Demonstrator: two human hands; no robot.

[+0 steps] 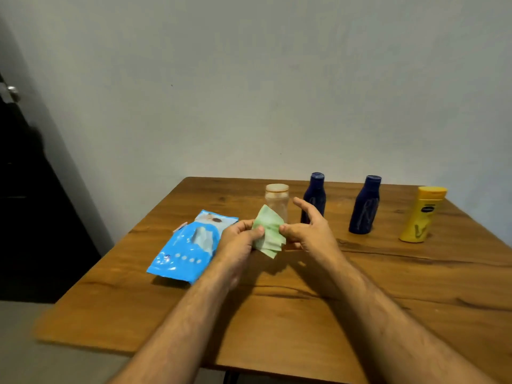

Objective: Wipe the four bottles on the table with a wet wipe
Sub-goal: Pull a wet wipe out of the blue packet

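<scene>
A folded pale green wet wipe (269,233) is held above the wooden table (277,300) between both hands. My left hand (240,239) grips its left edge with thumb over fingers. My right hand (307,231) pinches its right edge with the thumb, the other fingers spread and raised. Behind the wipe stands a clear bottle (277,200) with an orange-tinted cap. To its right stand two dark blue bottles (314,199) (364,206) and a yellow bottle (422,216), all upright in a row near the far edge.
A blue wet wipe pack (188,245) lies flat on the table left of my hands, its flap open with a wipe showing. A pale wall rises behind the table. A dark door with a knob (11,92) is at the far left.
</scene>
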